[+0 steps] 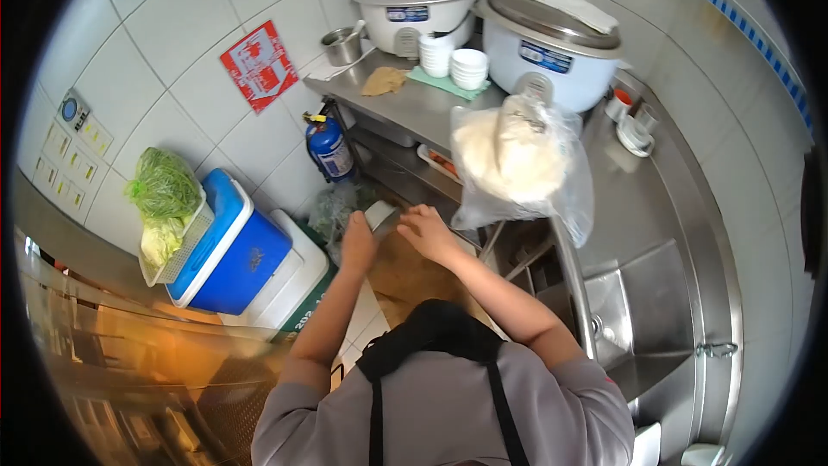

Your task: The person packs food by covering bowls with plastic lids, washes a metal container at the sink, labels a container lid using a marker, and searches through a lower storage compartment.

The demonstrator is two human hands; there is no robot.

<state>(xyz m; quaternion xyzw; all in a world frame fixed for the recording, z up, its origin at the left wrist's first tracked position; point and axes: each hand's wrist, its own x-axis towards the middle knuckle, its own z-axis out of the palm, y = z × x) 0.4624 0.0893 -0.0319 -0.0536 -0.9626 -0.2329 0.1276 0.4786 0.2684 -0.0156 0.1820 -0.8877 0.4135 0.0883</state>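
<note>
My left hand is closed around the left side of a small white bowl, low in front of me. To the right of that bowl is my right hand, its fingers spread and slightly curved, with nothing visible in them. A clear plastic bag with a pale white mass inside sits beyond my right hand, at the counter's edge. Stacked white bowls stand on a green cloth behind the bag.
Two rice cookers stand at the back of the steel counter. A sink lies right. At left are a blue cooler, a basket of greens and a blue extinguisher.
</note>
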